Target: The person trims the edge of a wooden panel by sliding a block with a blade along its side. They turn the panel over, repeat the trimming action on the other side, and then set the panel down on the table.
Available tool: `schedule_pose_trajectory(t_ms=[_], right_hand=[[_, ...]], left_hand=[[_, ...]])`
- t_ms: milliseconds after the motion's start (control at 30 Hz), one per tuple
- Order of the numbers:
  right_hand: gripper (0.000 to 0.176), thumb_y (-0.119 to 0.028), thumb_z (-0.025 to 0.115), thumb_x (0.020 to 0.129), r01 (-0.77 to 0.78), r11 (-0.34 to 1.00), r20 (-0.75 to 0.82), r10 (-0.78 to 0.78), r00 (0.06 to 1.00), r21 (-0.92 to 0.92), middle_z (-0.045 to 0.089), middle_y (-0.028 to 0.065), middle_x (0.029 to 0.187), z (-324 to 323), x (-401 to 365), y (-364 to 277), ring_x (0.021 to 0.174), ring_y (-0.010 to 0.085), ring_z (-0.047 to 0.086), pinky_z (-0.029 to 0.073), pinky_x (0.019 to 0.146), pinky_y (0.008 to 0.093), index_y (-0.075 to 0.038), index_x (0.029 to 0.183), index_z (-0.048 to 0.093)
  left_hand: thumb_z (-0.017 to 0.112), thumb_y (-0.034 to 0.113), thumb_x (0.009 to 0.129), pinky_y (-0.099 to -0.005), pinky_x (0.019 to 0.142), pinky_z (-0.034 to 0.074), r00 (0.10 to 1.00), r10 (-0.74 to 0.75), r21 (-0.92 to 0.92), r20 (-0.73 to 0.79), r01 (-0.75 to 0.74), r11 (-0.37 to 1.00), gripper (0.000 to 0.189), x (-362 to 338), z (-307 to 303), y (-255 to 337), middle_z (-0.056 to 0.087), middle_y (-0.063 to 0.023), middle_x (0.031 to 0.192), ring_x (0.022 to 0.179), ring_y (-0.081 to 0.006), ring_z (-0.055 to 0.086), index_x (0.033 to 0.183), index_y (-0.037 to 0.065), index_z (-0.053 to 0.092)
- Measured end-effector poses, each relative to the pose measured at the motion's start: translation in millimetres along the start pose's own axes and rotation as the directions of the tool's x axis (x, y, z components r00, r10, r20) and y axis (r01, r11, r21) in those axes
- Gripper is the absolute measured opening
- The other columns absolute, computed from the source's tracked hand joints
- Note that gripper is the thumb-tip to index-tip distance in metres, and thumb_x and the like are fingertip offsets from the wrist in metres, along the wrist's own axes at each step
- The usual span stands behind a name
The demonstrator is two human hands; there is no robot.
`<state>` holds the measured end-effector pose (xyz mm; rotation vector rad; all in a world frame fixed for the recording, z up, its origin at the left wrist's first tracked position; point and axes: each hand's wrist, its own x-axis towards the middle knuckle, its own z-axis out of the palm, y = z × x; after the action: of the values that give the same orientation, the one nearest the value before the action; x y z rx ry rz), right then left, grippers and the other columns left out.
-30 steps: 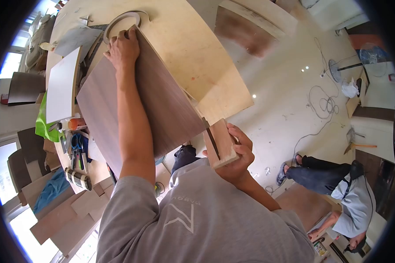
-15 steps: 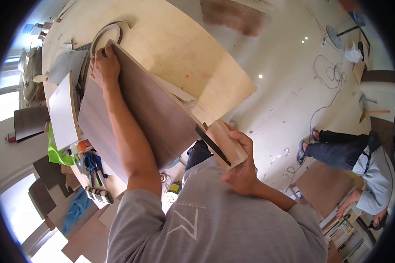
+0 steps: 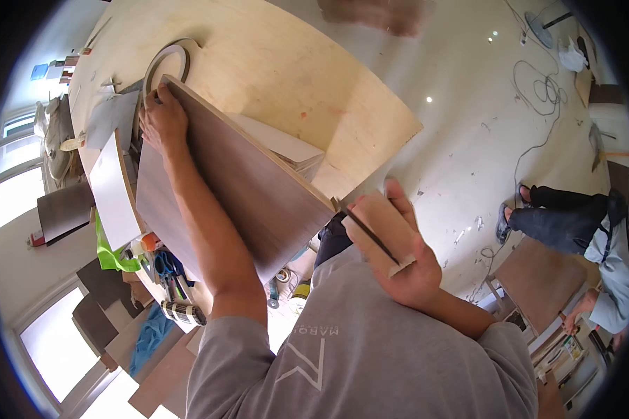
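A brown wood-grain board [image 3: 258, 188] stands tilted across the workbench in front of me, its long pale edge facing up. At its far upper corner, my left hand [image 3: 164, 120] curls its fingers over the edge and grips it. My right hand [image 3: 421, 274] holds a tan sanding block [image 3: 384, 234] with a dark line along one side, close beside the board's near corner. Thumb and palm show around the block; the other fingers are mostly behind it. Past the far corner lies a coil of edge banding [image 3: 186, 59].
The plywood workbench [image 3: 293, 84] extends ahead. White panel pieces [image 3: 115, 188], blue-handled scissors [image 3: 164, 264] and a brush [image 3: 183, 312] lie at left. On the right, a person [image 3: 601, 244] sits near a brown panel [image 3: 541, 276]; a cable [image 3: 531, 143] trails over the floor.
My right hand has turned and shifted a little right with the sanding block, farther from the board's corner. My left hand keeps its grip. The whole view has shifted slightly.
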<state>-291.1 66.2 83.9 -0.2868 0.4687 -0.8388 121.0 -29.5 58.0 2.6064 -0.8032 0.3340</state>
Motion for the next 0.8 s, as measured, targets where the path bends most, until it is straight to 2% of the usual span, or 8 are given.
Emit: schedule_pose_trajectory(t_ms=[67, 167, 233, 333, 533, 633, 733, 800], right_hand=[[0.085, -0.049, 0.057, 0.090, -0.021, 1.000, 0.001, 0.021, 1.000, -0.007, 0.035, 0.0197, 0.144, -5, 3, 6, 0.137, 0.0289, 0.034, 0.028, 0.114, 0.0421, -0.006, 0.149, 0.014], [0.088, -0.045, 0.060, 0.089, -0.018, 1.000, -0.034, 0.019, 0.999, 0.016, 0.036, 0.0186, 0.144, -2, 8, 15, 0.137, 0.0272, 0.035, 0.026, 0.114, 0.0393, -0.002, 0.149, 0.012], [0.087, -0.039, 0.062, 0.089, -0.032, 0.999, -0.032, 0.032, 0.999, 0.007, 0.037, 0.0160, 0.144, 4, 9, 16, 0.136, 0.0245, 0.037, 0.028, 0.113, 0.0360, -0.001, 0.149, 0.012], [0.088, -0.047, 0.060, 0.087, -0.011, 0.988, -0.089, -0.003, 0.996, -0.155, 0.037, 0.0199, 0.143, 17, 10, 21, 0.136, 0.0281, 0.036, 0.030, 0.113, 0.0400, -0.003, 0.148, 0.015], [0.090, -0.055, 0.058, 0.088, 0.008, 0.992, -0.161, -0.029, 0.986, -0.128, 0.039, 0.0176, 0.142, 25, 15, 27, 0.134, 0.0269, 0.037, 0.031, 0.111, 0.0377, -0.005, 0.149, 0.015], [0.095, -0.063, 0.055, 0.086, 0.004, 0.989, -0.148, -0.026, 0.989, -0.148, 0.040, 0.0170, 0.141, 24, 19, 31, 0.134, 0.0263, 0.038, 0.030, 0.112, 0.0380, -0.003, 0.148, 0.015], [0.099, -0.069, 0.052, 0.085, 0.018, 0.969, -0.107, -0.046, 0.993, -0.247, 0.040, 0.0171, 0.140, 20, 20, 32, 0.134, 0.0258, 0.039, 0.029, 0.112, 0.0377, -0.003, 0.148, 0.015], [0.095, -0.062, 0.053, 0.089, 0.059, 0.979, -0.062, -0.072, 0.995, -0.195, 0.039, 0.0175, 0.141, 15, 20, 35, 0.134, 0.0238, 0.036, 0.027, 0.113, 0.0359, 0.000, 0.148, 0.012]], left_hand=[[0.037, 0.054, 0.095, -0.0470, 0.103, 0.037, 1.000, 0.003, 0.011, 0.006, -0.003, 1.000, 0.060, 2, 0, 0, 0.057, -0.0239, 0.126, 0.122, -0.0390, 0.049, 0.129, 0.010, 0.057], [0.034, 0.053, 0.095, -0.0484, 0.107, 0.033, 0.994, -0.049, 0.073, 0.097, 0.042, 0.996, 0.057, 3, -9, 7, 0.052, -0.0144, 0.137, 0.131, -0.0336, 0.042, 0.130, 0.015, 0.056], [0.033, 0.053, 0.095, -0.0478, 0.107, 0.034, 0.990, -0.065, 0.116, 0.122, 0.051, 0.992, 0.057, 0, -18, 16, 0.052, -0.0147, 0.137, 0.131, -0.0338, 0.042, 0.130, 0.015, 0.056], [0.031, 0.052, 0.095, -0.0477, 0.106, 0.034, 0.988, -0.066, 0.146, 0.141, 0.045, 0.988, 0.057, 2, -15, 15, 0.052, -0.0153, 0.136, 0.131, -0.0341, 0.042, 0.130, 0.014, 0.056], [0.035, 0.048, 0.096, -0.0461, 0.102, 0.038, 0.995, 0.063, 0.078, 0.081, -0.069, 0.995, 0.057, 7, -6, 0, 0.058, -0.0204, 0.126, 0.121, -0.0373, 0.050, 0.121, 0.004, 0.061], [0.035, 0.048, 0.096, -0.0460, 0.100, 0.039, 0.994, 0.074, 0.032, 0.086, -0.077, 0.997, 0.057, 8, -7, 2, 0.060, -0.0212, 0.123, 0.118, -0.0380, 0.052, 0.119, 0.003, 0.062], [0.035, 0.046, 0.097, -0.0461, 0.098, 0.041, 0.994, 0.065, 0.026, 0.084, -0.068, 0.997, 0.057, 8, -9, 5, 0.061, -0.0215, 0.120, 0.115, -0.0387, 0.054, 0.118, 0.001, 0.062], [0.035, 0.045, 0.097, -0.0462, 0.096, 0.042, 0.993, 0.081, 0.017, 0.089, -0.083, 0.996, 0.056, 7, -8, 2, 0.061, -0.0218, 0.119, 0.114, -0.0390, 0.054, 0.118, 0.000, 0.062]])
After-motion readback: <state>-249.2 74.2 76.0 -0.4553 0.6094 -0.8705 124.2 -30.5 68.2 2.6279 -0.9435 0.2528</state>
